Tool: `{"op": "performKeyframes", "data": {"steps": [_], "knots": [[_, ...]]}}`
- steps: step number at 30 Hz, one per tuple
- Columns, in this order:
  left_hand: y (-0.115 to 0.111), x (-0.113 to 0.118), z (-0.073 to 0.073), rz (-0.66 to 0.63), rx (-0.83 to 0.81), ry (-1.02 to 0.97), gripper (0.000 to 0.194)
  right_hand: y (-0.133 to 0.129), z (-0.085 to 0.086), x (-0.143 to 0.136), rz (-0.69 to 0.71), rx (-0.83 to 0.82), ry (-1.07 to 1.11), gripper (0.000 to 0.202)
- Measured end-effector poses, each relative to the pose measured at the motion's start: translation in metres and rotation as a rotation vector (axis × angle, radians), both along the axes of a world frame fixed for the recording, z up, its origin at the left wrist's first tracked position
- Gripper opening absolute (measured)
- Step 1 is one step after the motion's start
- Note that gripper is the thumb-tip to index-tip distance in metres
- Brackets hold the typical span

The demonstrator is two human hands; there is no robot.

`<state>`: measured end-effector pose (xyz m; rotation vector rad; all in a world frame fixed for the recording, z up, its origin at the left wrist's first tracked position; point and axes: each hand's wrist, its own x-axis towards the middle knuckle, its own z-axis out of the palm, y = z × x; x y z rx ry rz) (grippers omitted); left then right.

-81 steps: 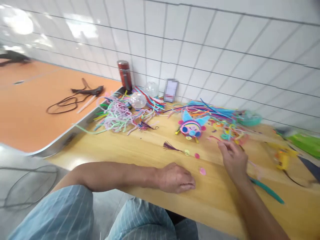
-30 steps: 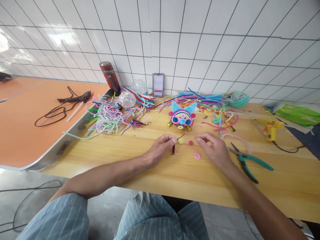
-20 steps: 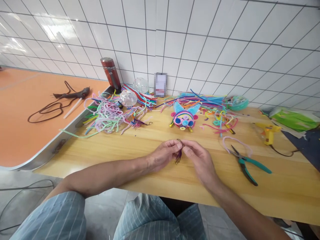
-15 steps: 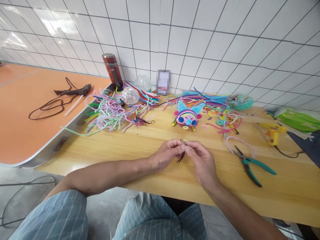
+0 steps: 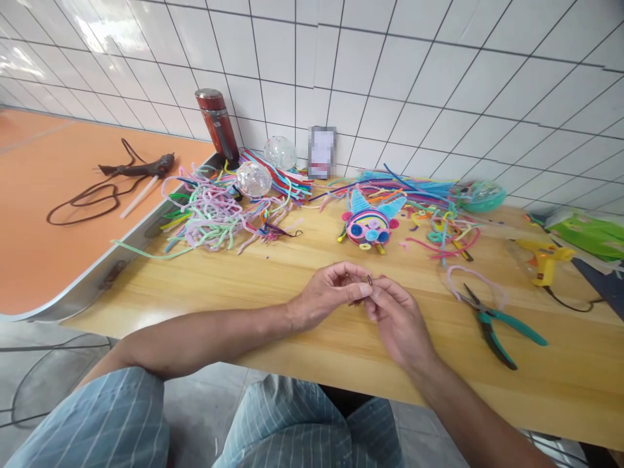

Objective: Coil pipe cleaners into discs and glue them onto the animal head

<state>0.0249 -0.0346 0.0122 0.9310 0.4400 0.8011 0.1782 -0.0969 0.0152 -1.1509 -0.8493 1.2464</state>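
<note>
Above the table's near middle, my left hand (image 5: 331, 294) and my right hand (image 5: 397, 315) meet, closed on a small dark purple tassel (image 5: 357, 302). Its thin cord loop (image 5: 370, 281) pokes up between the thumbs and fingertips; the fingers hide most of the rest. A similar purple tassel (image 5: 279, 232) lies by the pipe-cleaner pile. Beyond my hands sits a round pink figure (image 5: 370, 227) with blue pointed ears and coiled discs on its front. To the right, pliers with teal and black handles (image 5: 517, 326) lie partly spread beside a lilac pipe cleaner (image 5: 453, 279).
Tangled pipe cleaners (image 5: 209, 218) and clear balls (image 5: 253, 179) are at back left, near a red flask (image 5: 218, 127). A phone (image 5: 322, 153) leans on the tiled wall. A yellow glue gun (image 5: 543, 260) lies right; a black one (image 5: 146, 167) lies on the orange surface.
Both hands have shifted slightly right and the fingers have re-gripped the tassel, now covering more of it. Its loop shows smaller. The whole view has shifted a little.
</note>
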Motion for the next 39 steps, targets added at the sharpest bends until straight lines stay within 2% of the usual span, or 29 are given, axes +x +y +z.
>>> {"op": "performKeyframes", "data": {"steps": [5,11,18,28,34,39], "knots": [[0.002,-0.001,0.0,0.001,-0.013,0.055,0.05,0.003,-0.002,-0.004,0.025,-0.033,0.056,0.031],[0.002,-0.002,0.004,0.009,0.0,0.085,0.049,0.004,-0.006,-0.005,0.033,-0.075,0.102,0.029],[0.004,-0.003,0.002,0.039,0.011,0.112,0.045,0.003,-0.015,-0.003,0.048,-0.03,0.044,0.031],[0.002,-0.005,0.002,0.095,0.093,0.124,0.039,0.0,-0.015,-0.008,-0.001,-0.04,0.044,0.033],[0.002,-0.001,-0.005,-0.018,-0.001,0.073,0.05,0.002,-0.017,-0.006,-0.049,-0.081,0.141,0.032],[0.001,-0.002,-0.007,0.0,-0.048,0.139,0.057,0.003,-0.017,-0.004,-0.045,-0.063,0.158,0.035]]}}
